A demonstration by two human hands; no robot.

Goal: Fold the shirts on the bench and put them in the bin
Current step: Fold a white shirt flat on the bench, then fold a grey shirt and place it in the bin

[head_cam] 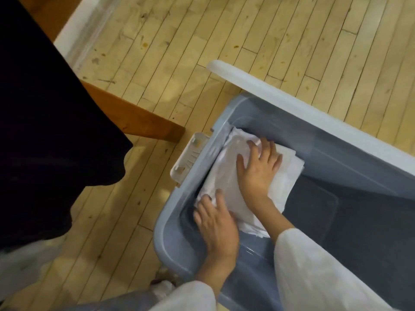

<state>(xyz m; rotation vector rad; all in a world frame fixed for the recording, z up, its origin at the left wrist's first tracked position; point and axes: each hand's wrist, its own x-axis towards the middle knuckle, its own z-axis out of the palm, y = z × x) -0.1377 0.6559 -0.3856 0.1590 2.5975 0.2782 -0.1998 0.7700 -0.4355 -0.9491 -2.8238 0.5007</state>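
A folded white shirt [226, 173] lies inside the grey-blue plastic bin [170, 239], against its left end wall. My right hand [258, 167] lies flat on top of the shirt with fingers spread. My left hand [215, 223] rests at the shirt's near left corner, fingers pointing down between the cloth and the bin wall. A dark shirt [51, 135] hangs over the wooden bench [134, 117] at the left.
The bin's white lid [292, 99] stands along its far side, and a white latch handle [190, 158] sticks out at its left end. The bin's dark bottom [350, 223] shows to the right of the shirt. Pale wood flooring [202, 37] surrounds everything.
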